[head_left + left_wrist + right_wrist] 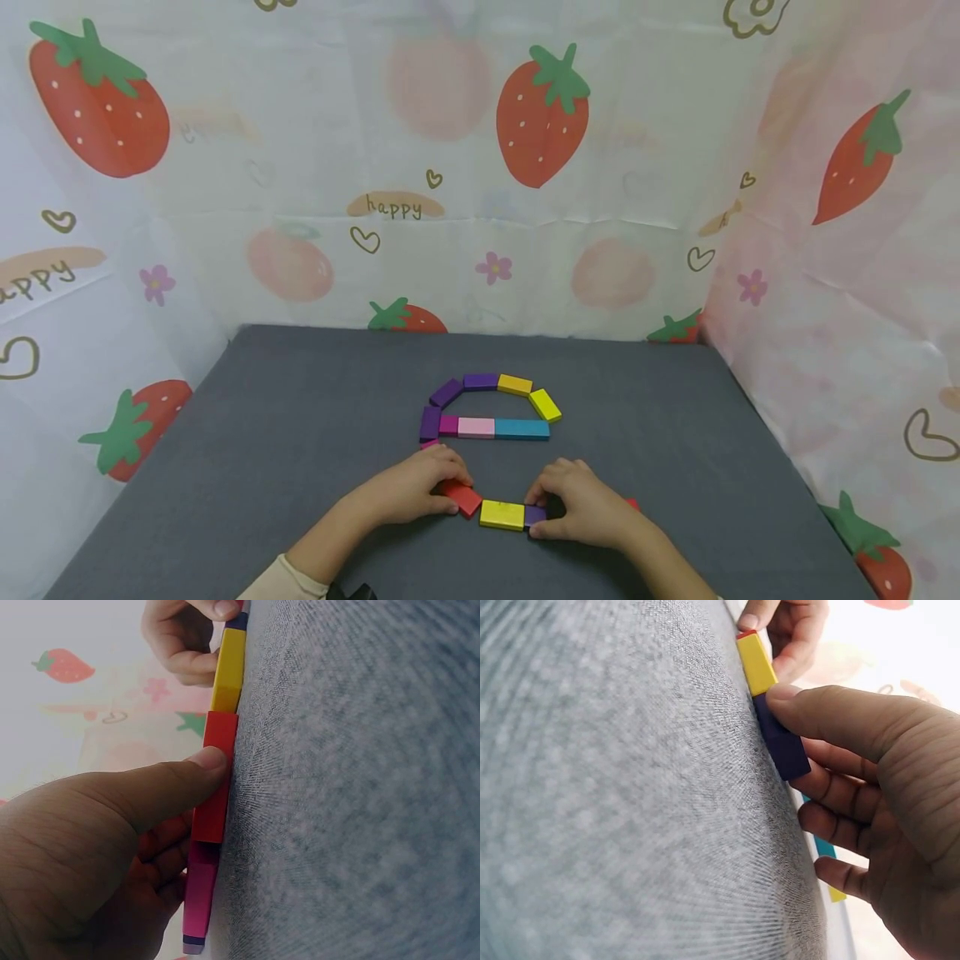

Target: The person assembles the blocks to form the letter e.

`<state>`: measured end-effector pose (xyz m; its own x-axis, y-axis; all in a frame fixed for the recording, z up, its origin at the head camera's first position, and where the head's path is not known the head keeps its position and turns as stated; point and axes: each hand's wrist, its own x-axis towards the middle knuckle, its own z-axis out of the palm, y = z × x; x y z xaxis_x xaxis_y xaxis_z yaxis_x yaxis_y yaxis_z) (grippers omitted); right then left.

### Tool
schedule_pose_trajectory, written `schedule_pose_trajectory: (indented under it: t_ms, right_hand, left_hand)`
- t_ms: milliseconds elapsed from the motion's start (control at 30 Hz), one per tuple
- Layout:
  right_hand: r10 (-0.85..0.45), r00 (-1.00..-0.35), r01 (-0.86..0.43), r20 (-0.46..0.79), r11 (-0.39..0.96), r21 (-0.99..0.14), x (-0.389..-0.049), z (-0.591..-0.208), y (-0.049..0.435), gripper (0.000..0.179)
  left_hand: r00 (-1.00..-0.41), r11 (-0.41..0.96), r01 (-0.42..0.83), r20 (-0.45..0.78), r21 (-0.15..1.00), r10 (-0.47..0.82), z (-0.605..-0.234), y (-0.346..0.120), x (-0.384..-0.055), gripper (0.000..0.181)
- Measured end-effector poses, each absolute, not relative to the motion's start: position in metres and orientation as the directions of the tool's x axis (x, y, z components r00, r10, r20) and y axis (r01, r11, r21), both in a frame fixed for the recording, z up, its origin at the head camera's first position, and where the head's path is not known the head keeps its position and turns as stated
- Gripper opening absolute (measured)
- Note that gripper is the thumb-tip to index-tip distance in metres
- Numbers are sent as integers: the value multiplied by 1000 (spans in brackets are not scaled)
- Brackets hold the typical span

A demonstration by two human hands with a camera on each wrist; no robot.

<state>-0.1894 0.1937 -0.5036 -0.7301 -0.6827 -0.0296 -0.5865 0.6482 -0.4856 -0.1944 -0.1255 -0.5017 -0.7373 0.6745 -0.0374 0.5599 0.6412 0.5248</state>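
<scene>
My left hand (420,487) pinches a red block (462,498) lying on the grey cloth, its thumb on the near side in the left wrist view. Right of the red block lies a yellow block (502,515), followed by a purple block (535,516). My right hand (583,507) pinches purple at that end; in the right wrist view the purple part (787,754) bends slightly, and whether it is one block or two I cannot tell. A magenta block (200,892) adjoins the red one beside my left fingers. Parts of the row are hidden by both hands.
Beyond my hands, purple blocks (481,382), an orange-yellow block (515,385) and a yellow block (545,406) form an arch. Magenta, pink (476,427) and blue blocks (522,429) make a straight bar under it. A red piece (633,503) peeks out behind my right wrist.
</scene>
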Motion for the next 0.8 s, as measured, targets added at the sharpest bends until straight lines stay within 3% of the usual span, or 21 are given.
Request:
schedule_pose_trajectory:
  t_ms: [800]
  right_hand:
    - [-699, -714, -601, -33, 636, -484, -190, -501, 197, 27]
  left_hand:
    - [-734, 644, 566, -41, 514, 678, -503, -126, -195, 29]
